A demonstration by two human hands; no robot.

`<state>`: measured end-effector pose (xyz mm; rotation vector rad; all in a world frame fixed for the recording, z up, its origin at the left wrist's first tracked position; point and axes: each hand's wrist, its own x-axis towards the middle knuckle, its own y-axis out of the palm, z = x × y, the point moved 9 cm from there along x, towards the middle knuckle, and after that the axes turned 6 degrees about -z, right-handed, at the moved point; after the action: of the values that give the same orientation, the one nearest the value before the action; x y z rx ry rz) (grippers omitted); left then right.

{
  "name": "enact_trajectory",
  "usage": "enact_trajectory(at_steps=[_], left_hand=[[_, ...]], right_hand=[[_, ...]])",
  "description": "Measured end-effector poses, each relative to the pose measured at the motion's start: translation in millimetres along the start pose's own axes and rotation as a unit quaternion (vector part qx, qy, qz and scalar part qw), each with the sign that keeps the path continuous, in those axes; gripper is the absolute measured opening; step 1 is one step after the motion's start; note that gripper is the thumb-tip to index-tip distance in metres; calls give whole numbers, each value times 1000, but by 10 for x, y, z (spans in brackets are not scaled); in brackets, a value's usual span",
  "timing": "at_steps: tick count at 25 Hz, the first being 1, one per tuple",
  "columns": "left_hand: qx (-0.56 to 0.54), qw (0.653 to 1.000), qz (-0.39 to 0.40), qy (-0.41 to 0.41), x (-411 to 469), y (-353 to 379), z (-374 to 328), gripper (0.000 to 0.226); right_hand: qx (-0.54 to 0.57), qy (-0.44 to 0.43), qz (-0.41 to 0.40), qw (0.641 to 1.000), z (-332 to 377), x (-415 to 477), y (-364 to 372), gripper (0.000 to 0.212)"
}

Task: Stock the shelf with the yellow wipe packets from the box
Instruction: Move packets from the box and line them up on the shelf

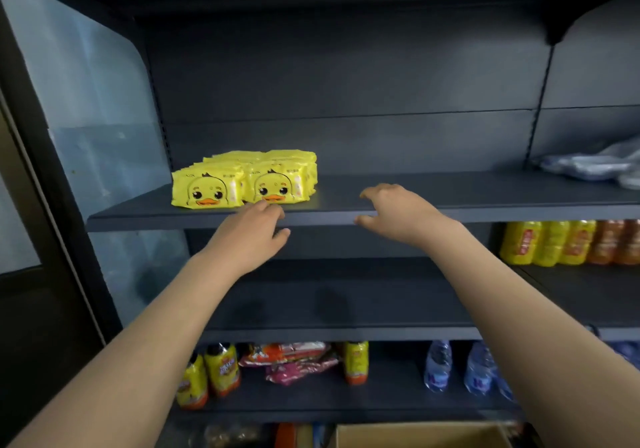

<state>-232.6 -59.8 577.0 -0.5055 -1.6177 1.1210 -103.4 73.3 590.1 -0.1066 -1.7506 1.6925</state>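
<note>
Two rows of yellow wipe packets (242, 179) with a duck face stand upright at the left end of a dark shelf (450, 201). My left hand (252, 232) hovers at the shelf's front edge just below the right-hand row, fingers loosely curled, holding nothing. Further right, my right hand (394, 210) is over the shelf edge, fingers relaxed and spread, empty. The cardboard box (415, 435) shows its open top at the bottom of the view; its inside is mostly cut off.
Clear plastic wrapping (595, 163) lies at the shelf's right end. Yellow and orange bottles (561, 241) stand on the shelf below at right. On the lower shelf are more bottles (221, 368), pink snack packs (294, 361) and water bottles (460, 366). A glass panel (86, 118) bounds the left.
</note>
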Motion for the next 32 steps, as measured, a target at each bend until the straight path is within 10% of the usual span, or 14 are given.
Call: enact_trajectory(at_steps=[11, 20, 32], left_hand=[[-52, 991, 119, -21, -1049, 924, -1525, 41], [-89, 965, 236, -69, -1183, 2865, -2578, 39], [-176, 798, 484, -312, -2916, 5510, -2927, 29]], right_hand=[[4, 63, 132, 989, -1405, -1721, 684, 51], [9, 87, 323, 942, -3018, -2665, 2583, 42], [99, 172, 529, 825, -3541, -3907, 5021, 25]])
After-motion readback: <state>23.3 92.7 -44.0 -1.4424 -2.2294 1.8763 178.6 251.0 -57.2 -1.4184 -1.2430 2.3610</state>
